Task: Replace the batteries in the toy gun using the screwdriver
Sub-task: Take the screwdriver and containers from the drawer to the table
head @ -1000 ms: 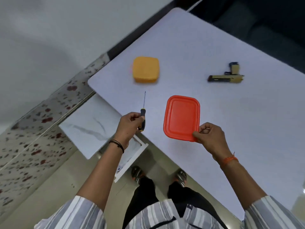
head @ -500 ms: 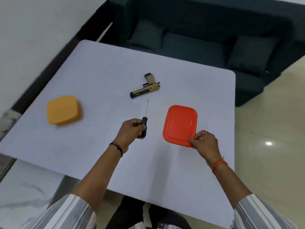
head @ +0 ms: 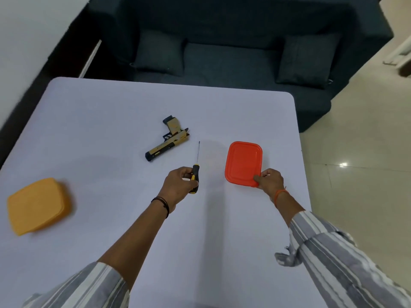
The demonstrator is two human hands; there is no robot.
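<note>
A tan and black toy gun [head: 168,139] lies on its side on the white table [head: 111,112], muzzle toward the near left. My left hand [head: 179,185] grips the black and yellow handle of a screwdriver [head: 196,166], whose thin shaft points away from me, just right of the gun. My right hand [head: 269,180] pinches the near right corner of a flat red container lid [head: 242,162], right of the screwdriver. No batteries are visible.
A closed yellow-orange container [head: 37,205] sits on the table at the near left. A dark sofa [head: 233,52] with two cushions stands beyond the table's far edge. Tiled floor [head: 360,138] lies to the right.
The view swung round from the table's left corner to face the sofa. Both hands kept their grips on the screwdriver and the red lid. The gun now lies just beyond my left hand.
</note>
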